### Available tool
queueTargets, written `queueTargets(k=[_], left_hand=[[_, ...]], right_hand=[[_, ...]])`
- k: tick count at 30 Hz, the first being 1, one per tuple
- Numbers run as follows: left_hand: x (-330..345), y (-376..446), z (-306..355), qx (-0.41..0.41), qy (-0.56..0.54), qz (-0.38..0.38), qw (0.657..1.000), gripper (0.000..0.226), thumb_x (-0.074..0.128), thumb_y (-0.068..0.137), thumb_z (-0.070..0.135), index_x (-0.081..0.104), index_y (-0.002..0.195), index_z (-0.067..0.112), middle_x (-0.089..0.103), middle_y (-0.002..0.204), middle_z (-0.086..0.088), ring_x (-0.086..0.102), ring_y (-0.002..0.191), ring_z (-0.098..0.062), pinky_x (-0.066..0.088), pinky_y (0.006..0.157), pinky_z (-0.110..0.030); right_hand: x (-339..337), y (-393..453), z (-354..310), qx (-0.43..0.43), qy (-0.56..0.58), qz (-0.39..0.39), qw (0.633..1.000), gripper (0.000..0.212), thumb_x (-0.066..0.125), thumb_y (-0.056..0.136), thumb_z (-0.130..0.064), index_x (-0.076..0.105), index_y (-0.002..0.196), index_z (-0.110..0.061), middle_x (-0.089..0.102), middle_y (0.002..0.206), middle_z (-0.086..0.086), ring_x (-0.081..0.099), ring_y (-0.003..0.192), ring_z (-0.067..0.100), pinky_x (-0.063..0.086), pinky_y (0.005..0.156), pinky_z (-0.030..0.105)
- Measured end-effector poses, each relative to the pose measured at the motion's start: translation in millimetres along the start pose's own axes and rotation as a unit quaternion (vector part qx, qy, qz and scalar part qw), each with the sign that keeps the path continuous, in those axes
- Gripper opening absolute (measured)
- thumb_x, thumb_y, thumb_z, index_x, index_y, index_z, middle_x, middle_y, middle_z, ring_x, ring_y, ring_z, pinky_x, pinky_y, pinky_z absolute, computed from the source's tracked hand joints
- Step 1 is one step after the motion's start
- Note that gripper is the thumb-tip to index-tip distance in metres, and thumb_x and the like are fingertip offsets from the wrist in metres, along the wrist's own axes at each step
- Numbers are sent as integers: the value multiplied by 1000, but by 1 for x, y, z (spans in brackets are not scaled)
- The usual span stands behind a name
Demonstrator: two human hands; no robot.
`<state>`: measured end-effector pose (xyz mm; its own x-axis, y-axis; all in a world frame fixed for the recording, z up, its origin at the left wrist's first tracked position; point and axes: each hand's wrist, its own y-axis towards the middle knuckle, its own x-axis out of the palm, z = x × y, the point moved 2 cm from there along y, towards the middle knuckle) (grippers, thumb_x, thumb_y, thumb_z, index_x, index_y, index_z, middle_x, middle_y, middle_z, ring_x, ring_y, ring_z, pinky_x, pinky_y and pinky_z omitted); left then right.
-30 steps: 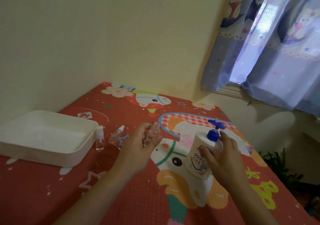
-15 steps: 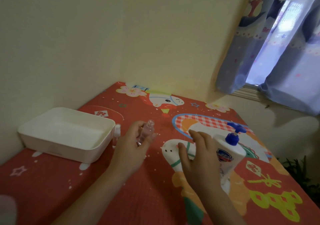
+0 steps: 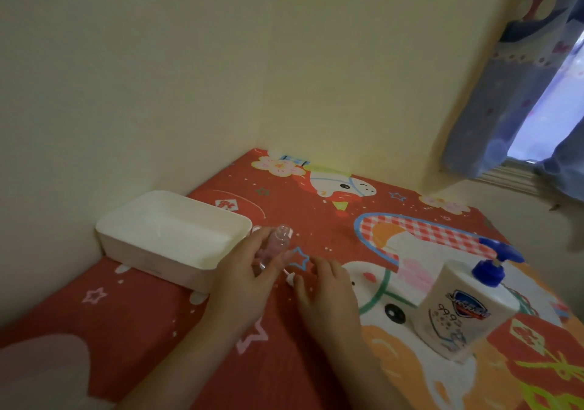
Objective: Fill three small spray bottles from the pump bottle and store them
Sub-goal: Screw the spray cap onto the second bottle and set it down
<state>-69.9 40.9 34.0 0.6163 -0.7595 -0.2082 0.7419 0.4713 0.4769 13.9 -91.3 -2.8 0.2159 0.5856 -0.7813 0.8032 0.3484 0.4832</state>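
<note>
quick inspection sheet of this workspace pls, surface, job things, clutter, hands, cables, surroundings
surface: red cartoon-print mat in a wall corner
job's things: clear small spray bottle, cap off, held upright; white pump bottle with blue pump standing at right, untouched; white tray at left, inside looks empty
clutter: small white piece on the mat between the hands, too small to tell
hands: left hand grips the spray bottle; right hand rests open on the mat, holds nothing
cables: nothing seen
surroundings: yellow wall; blue patterned curtain over a window at right

uncapped clear spray bottle [image 3: 274,245]; white pump bottle [image 3: 464,308] upright.
</note>
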Motion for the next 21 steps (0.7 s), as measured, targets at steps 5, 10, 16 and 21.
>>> queueTargets(k=[5, 10, 16, 21], left_hand=[[-4, 0, -6, 10, 6, -12, 1000, 23, 68, 91, 33, 64, 114, 33, 70, 101, 15, 67, 96, -4, 56, 80, -30], [-6, -3, -14, 1, 12, 7, 1000, 39, 70, 88, 33, 57, 120, 48, 65, 115, 31, 61, 107, 9, 49, 84, -11], [-2, -5, -18, -43, -38, 27, 998, 35, 76, 83, 25, 53, 103, 41, 62, 100, 42, 60, 96, 16, 45, 76, -4], [3, -10, -23, -35, -43, 37, 998, 32, 76, 83, 18, 54, 97, 37, 66, 96, 36, 63, 90, 12, 47, 73, -6]], right_hand=[[22, 2, -3, -7, -40, -14, 999, 33, 48, 86, -40, 61, 109, -19, 60, 98, -2, 55, 92, 19, 49, 77, 32], [28, 5, -6, -8, -61, -4, 998, 16, 52, 83, -32, 62, 79, -20, 61, 81, -4, 54, 77, 19, 48, 68, 33], [23, 2, -5, -15, 8, -13, 1000, 7, 54, 86, -29, 58, 81, -25, 58, 79, -12, 51, 76, 12, 43, 67, 25], [-11, 6, -14, 10, 172, 106, 979, 24, 58, 94, -25, 66, 116, -21, 64, 100, -12, 62, 89, 6, 52, 75, 25]])
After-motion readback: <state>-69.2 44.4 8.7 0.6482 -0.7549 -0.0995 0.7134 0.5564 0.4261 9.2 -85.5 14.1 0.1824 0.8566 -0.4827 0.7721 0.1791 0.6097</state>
